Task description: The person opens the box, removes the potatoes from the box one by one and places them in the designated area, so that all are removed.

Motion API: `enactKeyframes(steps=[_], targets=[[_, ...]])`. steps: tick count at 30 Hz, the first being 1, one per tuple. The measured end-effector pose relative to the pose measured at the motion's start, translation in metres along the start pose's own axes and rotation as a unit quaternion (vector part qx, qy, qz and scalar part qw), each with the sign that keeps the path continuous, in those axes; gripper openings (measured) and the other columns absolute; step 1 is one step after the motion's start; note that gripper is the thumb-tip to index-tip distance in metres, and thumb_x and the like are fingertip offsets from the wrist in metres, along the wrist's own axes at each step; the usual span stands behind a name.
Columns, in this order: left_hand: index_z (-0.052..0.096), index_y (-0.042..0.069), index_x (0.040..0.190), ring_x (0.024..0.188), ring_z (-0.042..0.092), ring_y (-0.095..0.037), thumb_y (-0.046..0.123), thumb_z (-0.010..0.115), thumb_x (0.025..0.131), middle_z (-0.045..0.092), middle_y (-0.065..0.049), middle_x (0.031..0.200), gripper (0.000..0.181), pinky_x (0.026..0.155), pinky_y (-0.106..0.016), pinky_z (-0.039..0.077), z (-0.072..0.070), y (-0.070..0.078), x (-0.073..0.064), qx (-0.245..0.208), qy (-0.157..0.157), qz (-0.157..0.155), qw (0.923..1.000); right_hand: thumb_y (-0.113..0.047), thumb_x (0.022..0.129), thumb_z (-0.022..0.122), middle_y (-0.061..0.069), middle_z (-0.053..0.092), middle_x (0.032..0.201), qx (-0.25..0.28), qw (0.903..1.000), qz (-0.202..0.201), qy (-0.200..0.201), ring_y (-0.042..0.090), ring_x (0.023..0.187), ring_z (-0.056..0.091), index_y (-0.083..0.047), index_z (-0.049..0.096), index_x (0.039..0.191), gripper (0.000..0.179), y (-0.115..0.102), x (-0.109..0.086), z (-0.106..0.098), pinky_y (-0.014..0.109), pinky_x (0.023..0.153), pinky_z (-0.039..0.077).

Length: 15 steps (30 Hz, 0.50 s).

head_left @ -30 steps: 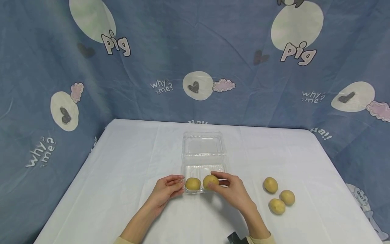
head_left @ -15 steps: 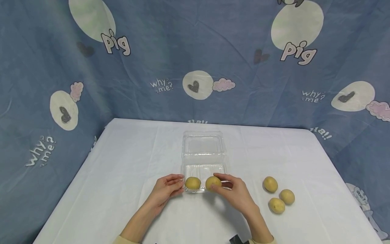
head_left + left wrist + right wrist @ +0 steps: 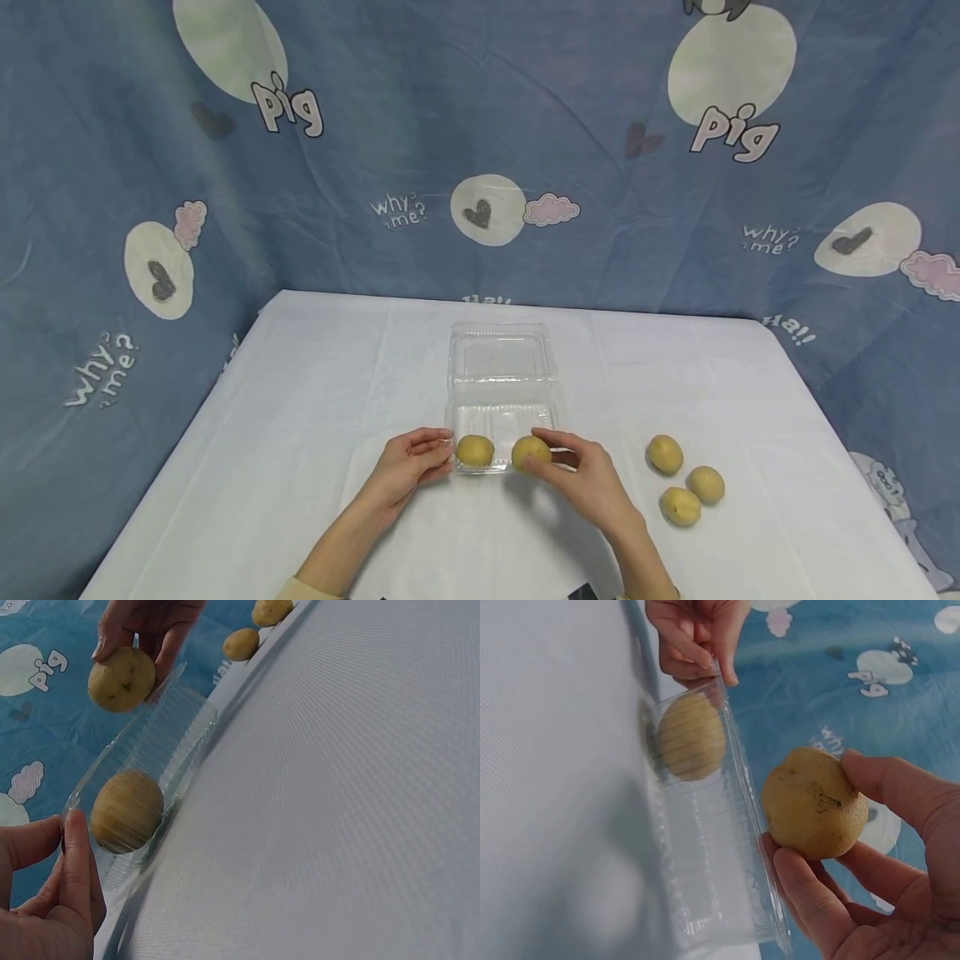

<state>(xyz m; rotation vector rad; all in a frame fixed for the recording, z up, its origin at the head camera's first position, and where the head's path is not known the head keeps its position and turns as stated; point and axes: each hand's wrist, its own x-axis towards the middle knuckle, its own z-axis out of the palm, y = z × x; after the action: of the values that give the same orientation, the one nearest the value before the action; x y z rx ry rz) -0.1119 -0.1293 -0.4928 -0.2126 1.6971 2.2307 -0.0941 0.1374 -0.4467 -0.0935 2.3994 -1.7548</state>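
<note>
A clear plastic clamshell box [image 3: 501, 392] stands with its lid folded back, away from me. One potato [image 3: 475, 451] sits inside at the near left corner, seen through the ribbed wall in the left wrist view. My left hand [image 3: 414, 467] pinches the box's left rim between thumb and fingers. In my right hand [image 3: 585, 475] a second potato [image 3: 815, 803] is held between thumb and fingertips, with dark marks on its skin. It is raised over the near right part of the box, above the rim in both wrist views.
Three more potatoes lie in a group to the right: a far one [image 3: 665, 454], a right one [image 3: 707, 485] and a near one [image 3: 681, 507]. A white cloth [image 3: 315, 400] covers the table. Behind it hangs a blue printed curtain [image 3: 420, 125].
My right hand has shifted slightly to the right with its potato, widening the gap from the potato in the box. The left hand keeps its hold on the rim.
</note>
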Motion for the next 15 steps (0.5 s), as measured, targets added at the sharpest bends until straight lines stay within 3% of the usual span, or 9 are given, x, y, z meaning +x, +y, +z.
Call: enactKeyframes(steps=[15], targets=[[0.052,-0.015,0.123,0.084,0.064,-0.015,0.000,0.068,0.090,0.063,-0.008,0.094,0.040,0.080,-0.027,0.058,-0.001,-0.003,0.002,0.005,0.004,0.000,1.0000,-0.021,0.083,0.080,0.005,0.066,0.117,0.024,0.9993,0.023,0.018,0.019,0.101,0.066,-0.011,0.067,0.124,0.045,0.000,-0.013,-0.007,0.024,0.077,0.056]])
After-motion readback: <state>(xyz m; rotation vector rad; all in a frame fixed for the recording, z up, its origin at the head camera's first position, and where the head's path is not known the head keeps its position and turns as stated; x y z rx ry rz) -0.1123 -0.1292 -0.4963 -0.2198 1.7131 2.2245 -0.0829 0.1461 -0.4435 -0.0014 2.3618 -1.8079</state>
